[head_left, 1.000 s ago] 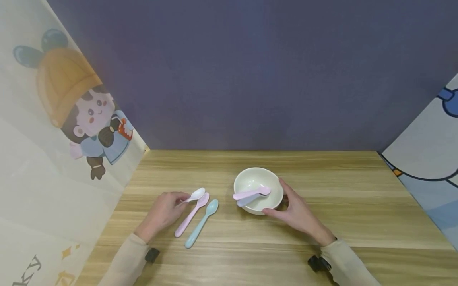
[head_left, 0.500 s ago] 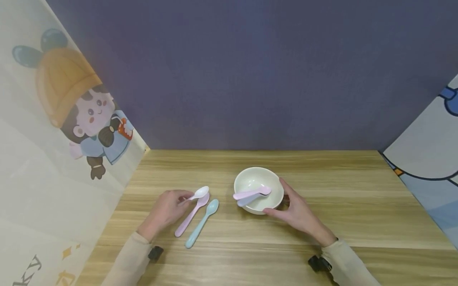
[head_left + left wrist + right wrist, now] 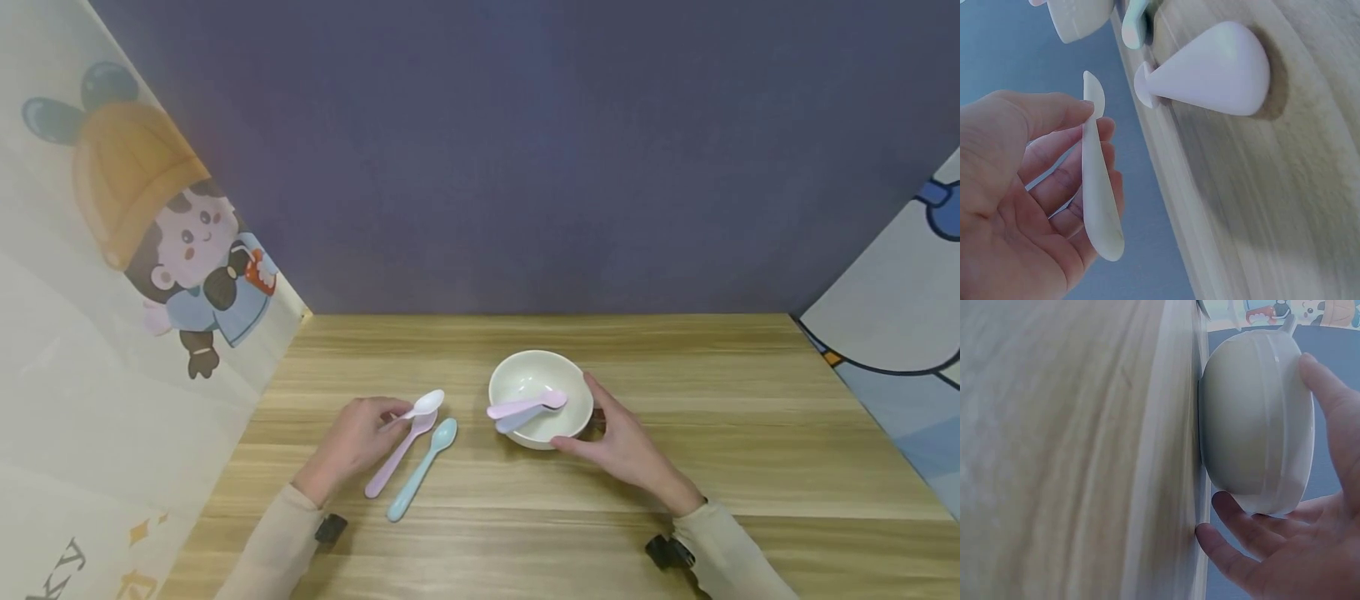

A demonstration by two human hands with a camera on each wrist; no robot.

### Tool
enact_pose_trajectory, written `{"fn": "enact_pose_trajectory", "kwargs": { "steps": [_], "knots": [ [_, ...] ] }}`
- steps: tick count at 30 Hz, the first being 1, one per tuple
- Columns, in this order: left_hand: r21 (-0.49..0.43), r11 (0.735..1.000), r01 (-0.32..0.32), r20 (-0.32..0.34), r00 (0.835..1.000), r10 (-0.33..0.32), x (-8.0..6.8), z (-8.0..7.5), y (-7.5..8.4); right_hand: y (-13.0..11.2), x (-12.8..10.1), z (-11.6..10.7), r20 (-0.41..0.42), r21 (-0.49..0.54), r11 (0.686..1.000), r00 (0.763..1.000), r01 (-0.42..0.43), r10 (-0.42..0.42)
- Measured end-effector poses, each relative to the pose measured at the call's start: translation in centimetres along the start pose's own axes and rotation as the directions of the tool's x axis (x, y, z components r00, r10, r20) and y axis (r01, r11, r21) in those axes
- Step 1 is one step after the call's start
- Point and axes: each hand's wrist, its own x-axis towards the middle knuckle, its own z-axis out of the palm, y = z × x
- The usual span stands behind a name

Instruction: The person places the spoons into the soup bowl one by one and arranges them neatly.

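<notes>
Left hand [image 3: 348, 442]: thumb and fingers pinching the white spoon near its neck, toward the table's left edge.
White spoon [image 3: 429, 403]: held clear of the table, its scoop directed toward the bowl.
Pink spoon [image 3: 390, 471]: lying on the table just beside the left hand, its handle toward the viewer.
Green spoon [image 3: 422, 479]: right of the pink spoon, nearly parallel to it and apart.
Right hand [image 3: 626, 442]: thumb and fingers spread wide, gripping the bowl round its right side.
Bowl [image 3: 516, 371]: upright on the table [image 3: 720, 400], about midway between the left and right edges.
Second pink spoon [image 3: 513, 409]: in the bowl, handle over the left rim.
Lilac spoon [image 3: 513, 422]: partly beneath it, handle likewise over the rim.
Dark wall [image 3: 555, 158]: along the back edge.
</notes>
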Motion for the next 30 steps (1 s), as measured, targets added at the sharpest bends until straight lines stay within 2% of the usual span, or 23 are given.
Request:
{"fn": "enact_pose_trajectory", "kwargs": {
  "steps": [30],
  "knots": [
    [-0.012,0.998,-0.055,0.012,0.998,0.055,0.8,0.3,1.2,0.3,0.0,0.2,0.004,0.0,1.0,1.0,0.0,0.0]
  ]
}}
